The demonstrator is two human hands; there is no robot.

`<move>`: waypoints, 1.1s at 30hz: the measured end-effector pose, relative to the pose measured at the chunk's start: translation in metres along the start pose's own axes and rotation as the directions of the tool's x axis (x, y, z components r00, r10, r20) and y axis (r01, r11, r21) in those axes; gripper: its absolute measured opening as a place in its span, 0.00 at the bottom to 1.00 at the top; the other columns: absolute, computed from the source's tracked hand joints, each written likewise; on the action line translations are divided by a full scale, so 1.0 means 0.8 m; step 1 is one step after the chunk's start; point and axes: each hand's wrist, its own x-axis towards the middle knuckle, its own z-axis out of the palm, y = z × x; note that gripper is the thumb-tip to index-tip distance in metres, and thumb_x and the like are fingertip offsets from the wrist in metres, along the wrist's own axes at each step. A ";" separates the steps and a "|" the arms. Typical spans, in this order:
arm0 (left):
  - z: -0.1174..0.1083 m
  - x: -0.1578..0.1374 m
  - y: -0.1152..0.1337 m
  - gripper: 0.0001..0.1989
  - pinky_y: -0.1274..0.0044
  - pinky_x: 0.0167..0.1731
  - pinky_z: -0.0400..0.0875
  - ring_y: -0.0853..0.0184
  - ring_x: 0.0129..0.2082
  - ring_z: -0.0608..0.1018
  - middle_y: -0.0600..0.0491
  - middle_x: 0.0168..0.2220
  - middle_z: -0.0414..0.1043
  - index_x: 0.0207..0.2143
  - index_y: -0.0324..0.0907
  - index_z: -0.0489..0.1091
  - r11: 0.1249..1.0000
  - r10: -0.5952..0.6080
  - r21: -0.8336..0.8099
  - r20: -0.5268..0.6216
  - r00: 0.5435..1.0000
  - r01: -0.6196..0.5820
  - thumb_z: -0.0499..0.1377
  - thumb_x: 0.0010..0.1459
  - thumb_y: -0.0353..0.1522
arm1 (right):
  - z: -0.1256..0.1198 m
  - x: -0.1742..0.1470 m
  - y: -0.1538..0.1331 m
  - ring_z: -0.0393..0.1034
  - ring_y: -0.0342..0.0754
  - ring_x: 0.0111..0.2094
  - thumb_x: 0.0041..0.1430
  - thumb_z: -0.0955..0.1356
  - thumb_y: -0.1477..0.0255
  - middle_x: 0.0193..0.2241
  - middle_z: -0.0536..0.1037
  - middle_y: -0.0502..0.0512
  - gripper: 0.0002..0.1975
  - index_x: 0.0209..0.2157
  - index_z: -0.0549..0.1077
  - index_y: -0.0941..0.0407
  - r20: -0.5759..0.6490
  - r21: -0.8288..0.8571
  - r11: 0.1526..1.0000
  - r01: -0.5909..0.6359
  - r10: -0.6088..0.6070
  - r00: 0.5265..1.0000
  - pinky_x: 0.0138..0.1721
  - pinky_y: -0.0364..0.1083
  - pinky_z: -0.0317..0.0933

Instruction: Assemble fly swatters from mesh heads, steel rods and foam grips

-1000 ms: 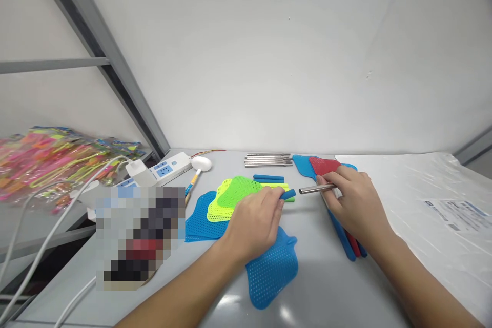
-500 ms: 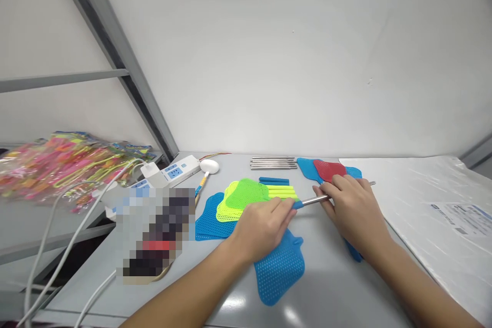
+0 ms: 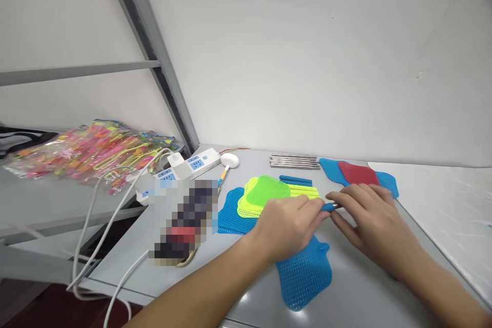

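Observation:
My left hand (image 3: 288, 225) is closed around a blue plastic handle (image 3: 328, 207), whose end sticks out past the thumb. A metal rod (image 3: 337, 205) comes out of that end, and my right hand (image 3: 371, 218) grips it with bent fingers, close to the left. Most of the rod is hidden by the right hand. Below my left hand lies a blue perforated fly swatter head (image 3: 305, 277). Just beyond it are a green swatter head (image 3: 268, 191), yellow ones (image 3: 246, 205) and more blue ones (image 3: 235, 215), stacked overlapping.
Several metal rods (image 3: 294, 162) lie by the wall, with blue handles (image 3: 295, 180) and yellow handles (image 3: 304, 191) nearer. A red swatter head (image 3: 358, 173) rests on blue ones. Left are power strips (image 3: 198, 163), white cables (image 3: 115, 215) and bagged colourful items (image 3: 103, 151). White sheeting (image 3: 442, 205) lies right.
My right hand has come closer to my left along the rod, so less metal shows between them. The view has swung left, shifting everything rightward in the picture.

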 end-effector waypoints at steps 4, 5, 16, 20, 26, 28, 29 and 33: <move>-0.006 0.002 -0.009 0.16 0.78 0.23 0.67 0.69 0.26 0.76 0.53 0.28 0.74 0.38 0.39 0.71 1.000 0.009 0.016 0.009 1.000 -0.009 0.47 0.68 0.38 | 0.006 -0.016 0.035 0.65 0.50 0.31 0.62 0.65 0.60 0.31 0.74 0.54 0.13 0.41 0.71 0.53 0.036 0.108 0.994 -0.002 -0.001 0.999 0.37 0.50 0.56; -0.006 0.001 -0.010 0.17 0.79 0.23 0.66 0.69 0.26 0.75 0.54 0.27 0.74 0.36 0.39 0.71 1.000 0.014 0.015 0.015 1.000 -0.014 0.47 0.68 0.38 | 0.008 -0.019 0.040 0.65 0.49 0.30 0.63 0.64 0.60 0.30 0.74 0.53 0.12 0.38 0.71 0.53 0.039 0.119 0.993 -0.014 0.009 0.999 0.34 0.49 0.56; -0.011 0.001 -0.010 0.17 0.80 0.22 0.64 0.71 0.24 0.74 0.54 0.26 0.73 0.36 0.39 0.70 0.994 0.062 -0.087 0.053 0.997 -0.058 0.46 0.69 0.38 | -0.010 -0.002 0.005 0.62 0.46 0.23 0.67 0.61 0.63 0.21 0.70 0.50 0.15 0.27 0.68 0.54 -0.020 0.056 0.998 0.042 -0.041 0.999 0.27 0.46 0.47; -0.012 0.003 -0.009 0.17 0.79 0.23 0.65 0.70 0.25 0.75 0.54 0.27 0.74 0.35 0.39 0.71 0.993 0.044 -0.111 0.074 0.996 -0.036 0.47 0.68 0.38 | -0.005 -0.006 0.002 0.61 0.46 0.23 0.67 0.61 0.63 0.21 0.70 0.51 0.16 0.27 0.68 0.55 -0.017 0.063 0.998 0.008 -0.007 1.000 0.27 0.46 0.45; -0.007 0.001 -0.014 0.15 0.78 0.27 0.67 0.69 0.31 0.78 0.53 0.31 0.77 0.38 0.40 0.71 0.992 0.026 -0.123 0.084 0.996 -0.015 0.47 0.68 0.37 | 0.004 -0.006 0.005 0.61 0.46 0.24 0.66 0.62 0.64 0.23 0.71 0.51 0.14 0.29 0.69 0.55 0.002 0.097 0.995 -0.009 0.009 1.000 0.29 0.46 0.47; -0.009 0.001 -0.015 0.15 0.78 0.27 0.65 0.68 0.30 0.77 0.53 0.31 0.76 0.39 0.41 0.70 0.998 0.020 -0.059 0.092 0.996 -0.015 0.47 0.68 0.38 | 0.006 -0.003 0.007 0.61 0.45 0.24 0.66 0.63 0.66 0.24 0.72 0.51 0.10 0.32 0.70 0.55 -0.021 0.144 0.989 0.012 -0.009 1.000 0.31 0.46 0.49; -0.010 0.002 -0.015 0.15 0.77 0.26 0.64 0.68 0.30 0.77 0.53 0.31 0.76 0.39 0.41 0.70 1.000 0.019 -0.015 0.104 0.994 -0.018 0.47 0.68 0.39 | 0.007 -0.002 0.007 0.61 0.45 0.25 0.65 0.63 0.67 0.25 0.73 0.51 0.09 0.33 0.70 0.55 -0.035 0.165 0.986 0.021 -0.015 0.999 0.32 0.46 0.50; -0.017 0.006 -0.010 0.16 0.72 0.33 0.63 0.65 0.30 0.76 0.54 0.29 0.74 0.37 0.41 0.68 0.985 0.025 0.159 0.227 0.974 -0.063 0.44 0.69 0.38 | 0.011 0.001 0.006 0.62 0.46 0.28 0.64 0.65 0.68 0.26 0.73 0.52 0.06 0.36 0.70 0.56 -0.069 0.203 0.979 0.030 -0.016 0.997 0.35 0.47 0.53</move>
